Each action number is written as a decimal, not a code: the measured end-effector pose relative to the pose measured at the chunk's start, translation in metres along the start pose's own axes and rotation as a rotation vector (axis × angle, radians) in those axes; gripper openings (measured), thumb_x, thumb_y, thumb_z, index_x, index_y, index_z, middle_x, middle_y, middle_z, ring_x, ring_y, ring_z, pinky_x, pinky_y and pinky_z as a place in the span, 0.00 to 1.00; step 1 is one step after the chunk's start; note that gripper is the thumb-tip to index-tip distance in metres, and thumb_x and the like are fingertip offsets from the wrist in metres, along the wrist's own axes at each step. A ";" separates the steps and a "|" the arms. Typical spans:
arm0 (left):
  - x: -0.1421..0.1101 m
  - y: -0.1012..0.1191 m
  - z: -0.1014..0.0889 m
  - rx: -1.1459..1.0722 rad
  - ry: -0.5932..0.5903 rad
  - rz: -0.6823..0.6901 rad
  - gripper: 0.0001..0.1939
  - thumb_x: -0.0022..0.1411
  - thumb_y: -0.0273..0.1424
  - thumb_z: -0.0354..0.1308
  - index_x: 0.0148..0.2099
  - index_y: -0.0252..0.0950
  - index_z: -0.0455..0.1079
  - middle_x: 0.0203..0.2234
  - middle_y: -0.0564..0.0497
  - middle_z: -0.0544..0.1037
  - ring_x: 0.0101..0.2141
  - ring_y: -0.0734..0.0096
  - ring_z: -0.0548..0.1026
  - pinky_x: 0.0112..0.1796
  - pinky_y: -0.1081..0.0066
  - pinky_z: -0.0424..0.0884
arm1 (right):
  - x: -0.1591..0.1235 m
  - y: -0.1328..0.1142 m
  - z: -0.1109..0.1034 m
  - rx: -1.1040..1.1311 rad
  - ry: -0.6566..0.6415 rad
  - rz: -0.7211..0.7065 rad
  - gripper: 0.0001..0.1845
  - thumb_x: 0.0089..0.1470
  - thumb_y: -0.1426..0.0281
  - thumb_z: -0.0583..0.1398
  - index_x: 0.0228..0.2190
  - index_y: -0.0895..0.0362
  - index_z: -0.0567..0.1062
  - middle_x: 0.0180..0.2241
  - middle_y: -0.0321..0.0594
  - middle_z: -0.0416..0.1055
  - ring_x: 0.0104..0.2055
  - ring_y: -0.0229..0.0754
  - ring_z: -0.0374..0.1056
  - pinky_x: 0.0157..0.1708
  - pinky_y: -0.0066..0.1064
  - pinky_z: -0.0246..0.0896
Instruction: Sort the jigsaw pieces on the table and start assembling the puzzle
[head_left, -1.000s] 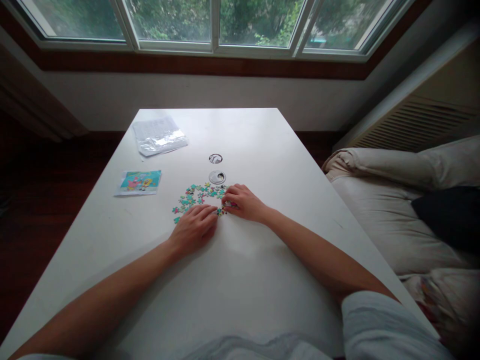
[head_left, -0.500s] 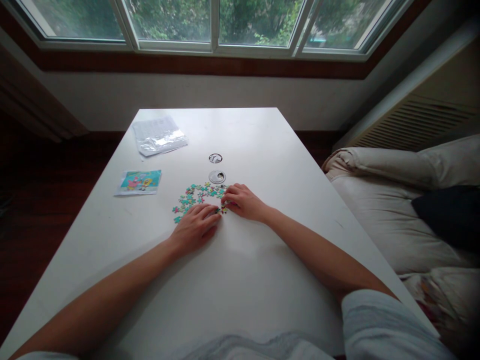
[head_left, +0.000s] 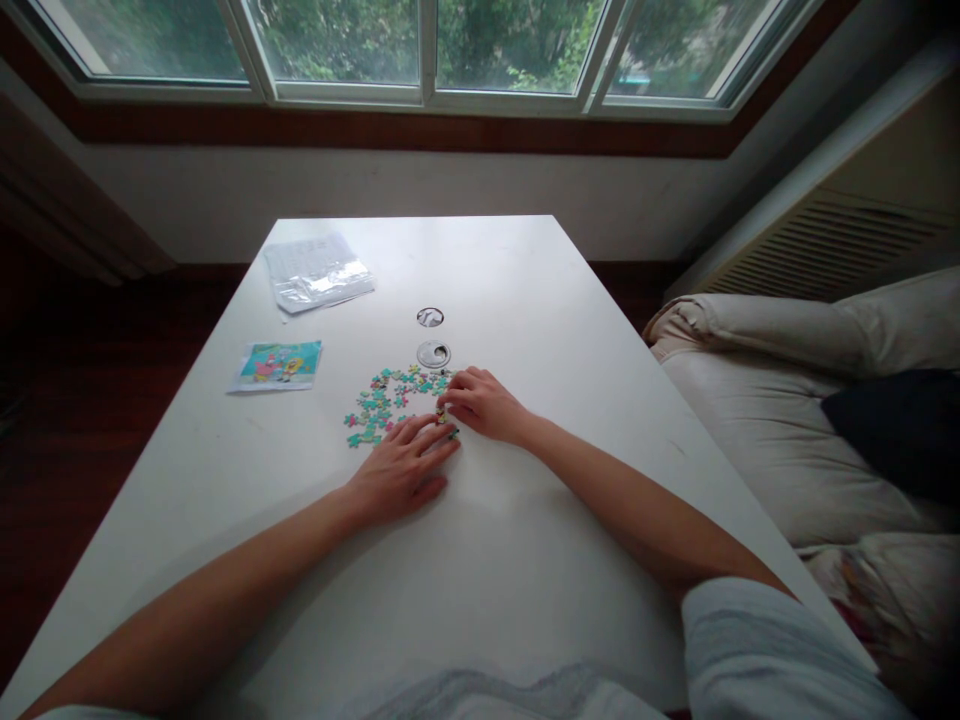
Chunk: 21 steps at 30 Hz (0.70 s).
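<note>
Several small teal, pink and yellow jigsaw pieces (head_left: pixel 379 405) lie scattered in the middle of the white table (head_left: pixel 525 300). My left hand (head_left: pixel 401 470) lies flat on the table just below the pieces, fingers stretched toward a piece at their tips. My right hand (head_left: pixel 484 403) rests at the right edge of the scatter, fingers curled in a pinch on a small jigsaw piece (head_left: pixel 442 413) beside my left fingertips.
A colourful picture card (head_left: pixel 277 363) lies left of the pieces. A clear plastic bag (head_left: pixel 316 272) lies at the back left. Two round cable-hole parts (head_left: pixel 433 353) sit just behind the pieces. A cushioned sofa (head_left: pixel 787 420) stands to the right, windows behind.
My left hand has slid right and its fingers have stretched out flat. My right hand has drawn slightly left, fingertips meeting the left hand's.
</note>
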<state>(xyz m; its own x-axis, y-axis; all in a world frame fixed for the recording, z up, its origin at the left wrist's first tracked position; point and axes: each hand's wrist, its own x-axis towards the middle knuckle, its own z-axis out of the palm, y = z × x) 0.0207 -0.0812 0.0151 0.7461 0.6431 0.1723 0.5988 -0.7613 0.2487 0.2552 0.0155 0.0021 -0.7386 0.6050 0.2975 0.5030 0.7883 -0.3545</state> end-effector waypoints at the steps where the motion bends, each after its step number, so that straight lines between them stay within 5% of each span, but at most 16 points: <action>1: 0.000 0.000 0.000 0.007 0.001 -0.004 0.27 0.68 0.38 0.56 0.66 0.40 0.63 0.65 0.42 0.65 0.66 0.48 0.58 0.63 0.47 0.60 | 0.000 0.001 0.000 -0.003 0.003 -0.003 0.11 0.65 0.69 0.57 0.45 0.50 0.79 0.43 0.44 0.72 0.47 0.47 0.62 0.49 0.39 0.54; 7: 0.000 -0.012 -0.003 0.035 0.062 -0.073 0.23 0.71 0.33 0.52 0.66 0.40 0.63 0.65 0.45 0.66 0.65 0.52 0.59 0.64 0.48 0.59 | -0.002 0.004 -0.009 -0.010 0.035 0.013 0.08 0.65 0.67 0.58 0.40 0.53 0.77 0.39 0.43 0.74 0.44 0.46 0.64 0.46 0.38 0.52; 11: 0.000 -0.018 -0.003 0.021 0.073 -0.082 0.23 0.70 0.34 0.54 0.65 0.40 0.64 0.64 0.46 0.68 0.65 0.52 0.60 0.63 0.47 0.60 | -0.003 -0.001 -0.016 -0.025 -0.064 -0.035 0.11 0.62 0.61 0.61 0.32 0.54 0.75 0.35 0.41 0.72 0.41 0.45 0.64 0.45 0.37 0.51; 16: -0.002 -0.021 -0.001 0.022 0.093 -0.093 0.20 0.70 0.33 0.53 0.62 0.42 0.68 0.60 0.48 0.73 0.62 0.52 0.64 0.61 0.48 0.63 | -0.003 -0.011 -0.022 -0.113 -0.146 -0.068 0.17 0.54 0.54 0.67 0.35 0.54 0.76 0.38 0.42 0.72 0.44 0.48 0.64 0.46 0.38 0.51; 21: -0.004 -0.023 0.001 0.025 0.137 -0.109 0.17 0.70 0.32 0.53 0.59 0.41 0.71 0.55 0.48 0.77 0.58 0.55 0.68 0.58 0.50 0.66 | -0.003 -0.018 -0.018 -0.169 -0.159 -0.072 0.12 0.56 0.59 0.67 0.38 0.54 0.76 0.41 0.43 0.73 0.46 0.48 0.64 0.46 0.38 0.51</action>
<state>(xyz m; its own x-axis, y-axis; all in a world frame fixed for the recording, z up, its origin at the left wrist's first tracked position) 0.0041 -0.0669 0.0081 0.6309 0.7256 0.2748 0.6821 -0.6874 0.2494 0.2562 0.0018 0.0240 -0.8301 0.5316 0.1682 0.5045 0.8445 -0.1796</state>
